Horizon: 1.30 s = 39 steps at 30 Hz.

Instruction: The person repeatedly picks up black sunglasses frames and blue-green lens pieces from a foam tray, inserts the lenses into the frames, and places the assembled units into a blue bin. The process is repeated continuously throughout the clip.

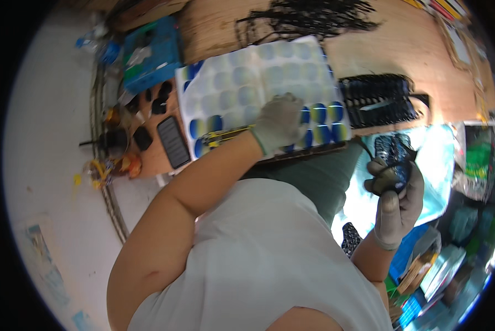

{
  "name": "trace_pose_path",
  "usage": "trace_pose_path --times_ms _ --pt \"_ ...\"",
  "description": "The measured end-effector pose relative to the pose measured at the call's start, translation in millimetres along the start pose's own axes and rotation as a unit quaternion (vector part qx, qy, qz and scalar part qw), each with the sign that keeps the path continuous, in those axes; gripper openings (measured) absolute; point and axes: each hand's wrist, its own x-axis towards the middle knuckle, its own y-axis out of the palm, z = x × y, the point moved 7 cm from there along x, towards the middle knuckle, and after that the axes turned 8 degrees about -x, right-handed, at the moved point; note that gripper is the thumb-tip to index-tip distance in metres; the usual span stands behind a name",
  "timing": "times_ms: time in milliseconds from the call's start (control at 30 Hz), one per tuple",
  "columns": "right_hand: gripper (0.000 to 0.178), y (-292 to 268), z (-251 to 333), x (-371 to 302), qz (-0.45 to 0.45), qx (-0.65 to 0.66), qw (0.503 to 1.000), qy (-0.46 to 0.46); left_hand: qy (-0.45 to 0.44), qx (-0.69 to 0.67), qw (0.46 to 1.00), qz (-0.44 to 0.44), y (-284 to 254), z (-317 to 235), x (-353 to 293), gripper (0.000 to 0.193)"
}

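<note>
At left, note the dark phone (173, 142). Next, locate the sheet of blue-yellow rounds (225, 77), long axis roughly crosswise, directly beneath the left hand (280, 122), nearer than the right: curled fingers, cannot tell whether pinching. Farther right, beyond the sheet's edge, locate the dark glossy piece (392, 151), gripped in the curled right hand (406, 201). Cannot read any labels.

The left hand (280, 124) hides one end of a yellow object (225, 135); we cannot tell its kind. The right hand (397, 201) partly covers a dark glossy piece (400, 175). We note: black strips (308, 19) cut off by upper edge; pale discs (242, 75) blurred; phone (173, 142) screen unreadable.
</note>
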Motion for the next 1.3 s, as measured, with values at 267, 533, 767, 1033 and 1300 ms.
trace_pose_path --times_ms 267,533,767,1033,1300 --pt "0.073 57 4 13 0.006 0.073 0.997 -0.034 -0.041 -0.188 0.981 -0.016 -22 -4 -21 0.026" --pt "0.043 120 -21 -15 0.2 -0.022 0.979 0.027 0.041 -0.666 0.744 -0.017 -77 -6 -156 0.027" --pt "0.034 195 -10 -35 0.313 0.066 0.947 0.026 0.052 -0.724 0.68 -0.098 -101 11 -192 0.021" --pt "0.033 214 -3 -47 0.449 0.22 0.85 0.163 0.022 -0.782 0.622 0.025 -106 18 -213 0.035" --pt "0.03 219 -3 -54 0.448 0.144 0.866 0.166 0.0 -0.756 0.654 0.031 -123 9 -228 0.026"
